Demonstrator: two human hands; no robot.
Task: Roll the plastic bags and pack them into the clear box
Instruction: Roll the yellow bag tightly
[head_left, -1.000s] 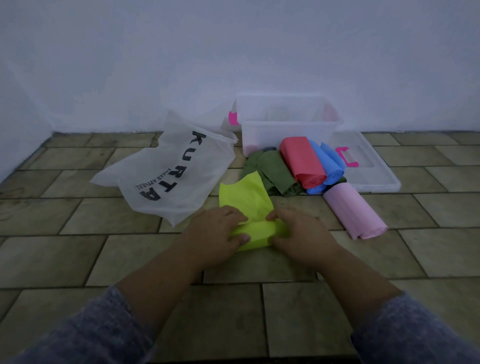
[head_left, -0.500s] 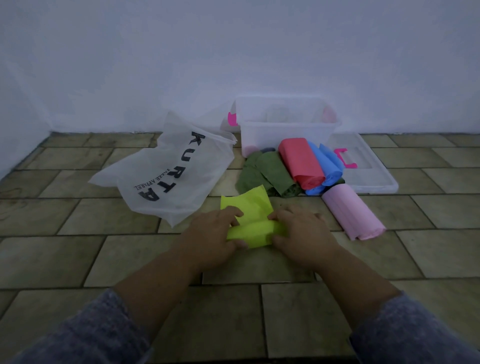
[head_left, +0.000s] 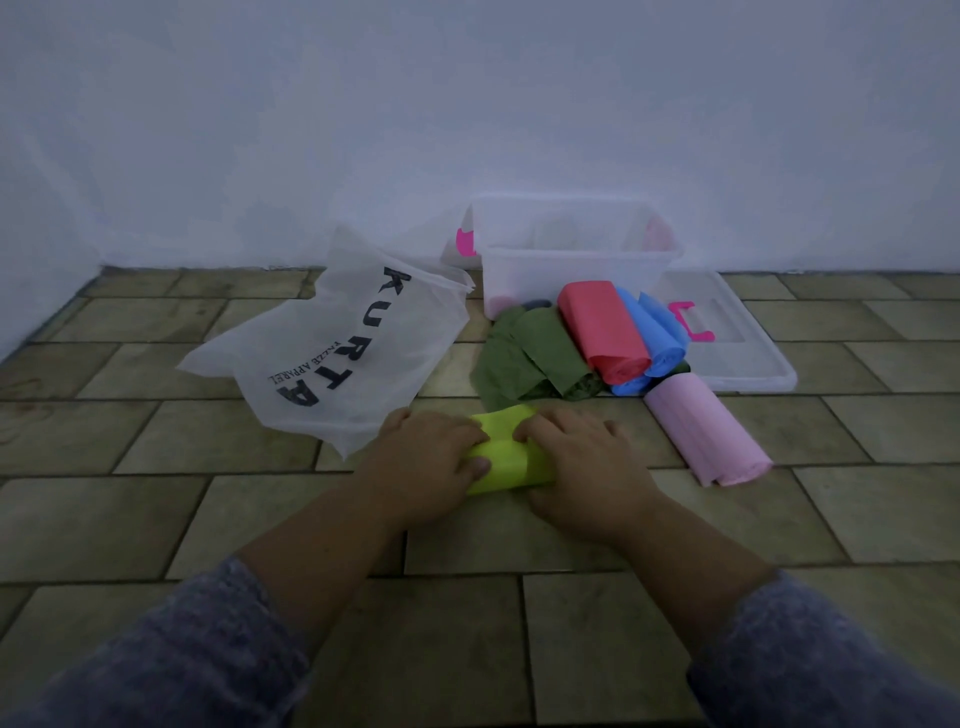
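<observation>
Fingers (head_left: 447, 431) of both hands curl down over the rolled yellow-green bag (head_left: 506, 457), gripping it.

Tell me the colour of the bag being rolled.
Bright yellow-green bag, under both hands; the head view shows it.

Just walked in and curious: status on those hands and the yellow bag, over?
Both hands, left and right, pressed on yellow bag. Bag rolled up on floor, not yet boxed. Clear box open; path clear.
</observation>
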